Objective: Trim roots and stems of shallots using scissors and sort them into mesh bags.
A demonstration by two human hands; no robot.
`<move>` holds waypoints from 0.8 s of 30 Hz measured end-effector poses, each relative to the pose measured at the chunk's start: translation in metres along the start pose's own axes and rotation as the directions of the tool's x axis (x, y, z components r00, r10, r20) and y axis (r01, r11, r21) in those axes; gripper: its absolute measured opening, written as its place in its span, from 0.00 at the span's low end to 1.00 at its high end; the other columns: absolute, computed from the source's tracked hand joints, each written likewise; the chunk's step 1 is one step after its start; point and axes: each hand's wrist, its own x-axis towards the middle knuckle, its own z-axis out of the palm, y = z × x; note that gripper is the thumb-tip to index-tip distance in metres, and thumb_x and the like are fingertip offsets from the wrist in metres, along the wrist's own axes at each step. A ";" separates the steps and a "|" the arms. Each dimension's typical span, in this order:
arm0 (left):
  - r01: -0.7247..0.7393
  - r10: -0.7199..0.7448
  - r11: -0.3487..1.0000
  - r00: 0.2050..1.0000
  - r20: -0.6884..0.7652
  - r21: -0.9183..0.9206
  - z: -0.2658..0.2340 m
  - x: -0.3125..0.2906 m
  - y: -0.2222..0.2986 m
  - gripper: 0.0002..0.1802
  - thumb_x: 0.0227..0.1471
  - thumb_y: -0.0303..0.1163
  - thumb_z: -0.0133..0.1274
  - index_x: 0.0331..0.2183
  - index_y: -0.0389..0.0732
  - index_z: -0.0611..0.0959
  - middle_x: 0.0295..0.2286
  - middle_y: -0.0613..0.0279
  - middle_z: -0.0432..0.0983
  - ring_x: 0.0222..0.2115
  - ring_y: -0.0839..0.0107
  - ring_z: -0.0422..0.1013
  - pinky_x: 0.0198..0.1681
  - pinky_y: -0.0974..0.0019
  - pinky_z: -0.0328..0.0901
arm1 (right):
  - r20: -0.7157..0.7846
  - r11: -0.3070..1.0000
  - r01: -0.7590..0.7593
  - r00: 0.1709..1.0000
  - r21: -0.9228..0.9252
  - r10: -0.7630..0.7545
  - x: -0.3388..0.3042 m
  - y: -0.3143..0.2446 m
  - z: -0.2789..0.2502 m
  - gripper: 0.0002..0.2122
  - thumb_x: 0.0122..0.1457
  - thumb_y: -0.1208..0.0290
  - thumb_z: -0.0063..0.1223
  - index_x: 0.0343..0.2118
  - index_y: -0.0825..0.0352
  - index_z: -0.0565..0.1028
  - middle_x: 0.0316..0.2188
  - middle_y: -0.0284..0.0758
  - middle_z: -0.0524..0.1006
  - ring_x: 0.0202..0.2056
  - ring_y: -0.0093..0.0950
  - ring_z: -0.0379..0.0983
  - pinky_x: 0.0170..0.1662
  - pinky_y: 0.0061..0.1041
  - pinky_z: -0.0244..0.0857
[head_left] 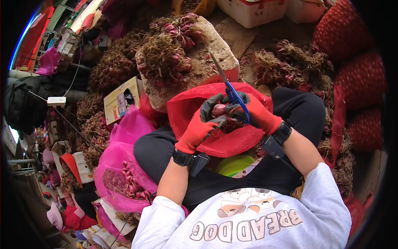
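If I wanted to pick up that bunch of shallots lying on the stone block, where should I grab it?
Probably by the dry tangled stalks and roots of the bunch, coming from above on the near side. The purple bulbs splay outward and look loose, while the stalks are matted together into one graspable clump on the stone block.

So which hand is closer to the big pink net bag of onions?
Left. The left hand is above and right of the pink net bag, nearer it. The right hand, holding blue scissors, is farther right.

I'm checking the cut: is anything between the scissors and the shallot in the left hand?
Nothing visible: the scissors in the right hand sit right beside the shallot gripped by the left hand, above the red mesh bag.
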 end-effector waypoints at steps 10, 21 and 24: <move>-0.150 0.166 0.981 0.977 -0.134 0.122 0.000 0.002 -0.016 0.33 0.40 0.09 0.47 0.52 0.33 0.66 0.44 0.58 0.69 0.45 0.73 0.67 0.48 0.69 0.66 | -0.005 0.971 -0.103 0.995 -0.217 0.105 0.000 -0.008 0.001 0.16 0.50 0.74 0.58 0.42 0.71 0.71 0.31 0.30 0.76 0.31 0.18 0.72 0.34 0.20 0.67; 0.111 -0.114 0.990 0.993 -0.022 -0.090 -0.001 -0.005 0.004 0.22 0.57 0.33 0.48 0.52 0.40 0.67 0.39 0.63 0.71 0.35 0.78 0.67 0.37 0.76 0.66 | 0.075 0.288 0.217 0.897 -0.933 -0.435 0.006 -0.003 -0.007 0.15 0.47 0.74 0.60 0.39 0.68 0.73 0.30 0.29 0.78 0.31 0.19 0.72 0.35 0.23 0.66; 0.095 -0.108 0.940 0.994 -0.020 -0.329 -0.013 -0.003 -0.002 0.22 0.59 0.39 0.44 0.53 0.42 0.65 0.42 0.60 0.67 0.38 0.75 0.66 0.38 0.76 0.65 | -0.131 0.624 0.178 0.900 -0.761 -0.417 0.015 0.003 -0.017 0.14 0.53 0.73 0.56 0.43 0.69 0.73 0.25 0.25 0.73 0.26 0.15 0.66 0.30 0.19 0.64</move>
